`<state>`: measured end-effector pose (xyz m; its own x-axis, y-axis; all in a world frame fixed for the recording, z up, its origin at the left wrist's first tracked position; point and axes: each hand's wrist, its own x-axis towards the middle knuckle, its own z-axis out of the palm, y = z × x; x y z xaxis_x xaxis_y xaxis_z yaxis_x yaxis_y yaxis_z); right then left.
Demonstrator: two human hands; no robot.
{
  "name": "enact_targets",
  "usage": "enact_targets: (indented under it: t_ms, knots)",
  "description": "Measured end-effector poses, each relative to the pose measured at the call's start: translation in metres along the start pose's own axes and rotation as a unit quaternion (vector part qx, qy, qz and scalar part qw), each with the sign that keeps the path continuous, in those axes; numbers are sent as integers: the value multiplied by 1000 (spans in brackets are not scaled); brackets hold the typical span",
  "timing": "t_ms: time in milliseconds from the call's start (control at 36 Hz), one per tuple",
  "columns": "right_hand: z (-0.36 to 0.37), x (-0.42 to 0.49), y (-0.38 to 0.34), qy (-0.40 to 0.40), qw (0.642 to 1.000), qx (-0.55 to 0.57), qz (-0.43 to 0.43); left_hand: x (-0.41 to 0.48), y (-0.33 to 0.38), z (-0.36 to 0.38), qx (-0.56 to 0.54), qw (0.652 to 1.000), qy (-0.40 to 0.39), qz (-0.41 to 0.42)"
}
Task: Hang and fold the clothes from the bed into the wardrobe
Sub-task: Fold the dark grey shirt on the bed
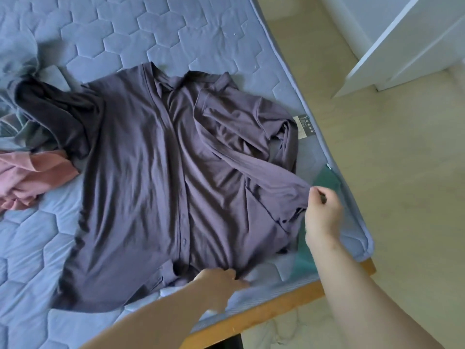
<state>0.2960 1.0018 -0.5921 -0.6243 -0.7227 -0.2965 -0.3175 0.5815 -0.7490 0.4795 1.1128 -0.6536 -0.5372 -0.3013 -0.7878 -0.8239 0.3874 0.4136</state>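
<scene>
A dark purple button-up shirt [141, 187] lies spread front-up on the blue quilted mattress [151, 28], collar towards the far side. Its right sleeve is folded inward across the body. My right hand [323, 212] pinches the shirt's right edge near the sleeve cuff, close to the bed's right edge. At the near edge, my left hand [221, 278] grips the shirt's bottom hem near the button placket.
A pink garment [30, 177] and a grey-and-black heap of clothes [30, 96] lie at the left of the bed. A wooden bed frame [264, 313] borders the near edge. A white wardrobe door [407, 46] stands open at the upper right over beige floor.
</scene>
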Motion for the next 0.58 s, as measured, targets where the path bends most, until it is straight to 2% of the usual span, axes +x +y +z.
enact_targets:
  t_ms: [28, 56, 83, 111, 139, 194, 222, 250, 278, 333, 361, 417, 472, 528, 583]
  knots:
    - [-1, 0, -5, 3, 1000, 10, -13, -2, 1, -2, -56, 998, -11, -5]
    - [-1, -2, -10, -3, 999, 15, -29, -1, 3, -6, -162, 986, 6, -24]
    - [-1, -5, -13, -21, 999, 21, -45, -1, 5, -13, -311, 948, 42, -59]
    - [-1, -9, -17, -52, 996, 32, -62, 0, 6, -22, -473, 870, 84, -109]
    - [0, -15, -19, -95, 991, 44, -80, 0, 5, -32, -604, 772, 123, -153]
    - [6, -29, -20, -205, 971, 48, -111, 0, -3, -48, -774, 576, 185, -185]
    - [10, -36, -18, -273, 954, 30, -120, -1, -9, -54, -822, 506, 196, -176]
    - [15, -43, -15, -346, 930, 0, -123, -3, -16, -60, -852, 461, 192, -157]
    - [19, -49, -12, -418, 900, -34, -116, -5, -23, -64, -868, 440, 182, -138]
    - [25, -58, -1, -529, 840, -94, -71, -5, -32, -71, -871, 444, 169, -126]
    - [26, -60, 5, -552, 824, -119, -46, -4, -32, -73, -863, 456, 170, -134]
    - [28, -63, 20, -524, 834, -167, -39, -5, -31, -76, -815, 516, 198, -175]
    - [28, -65, 34, -447, 860, -238, -67, -5, -32, -73, -762, 571, 224, -208]
    - [27, -69, 44, -411, 873, -254, -67, -6, -33, -68, -758, 581, 220, -197]
    - [28, -73, 51, -419, 876, -233, -54, -8, -32, -68, -772, 587, 193, -150]
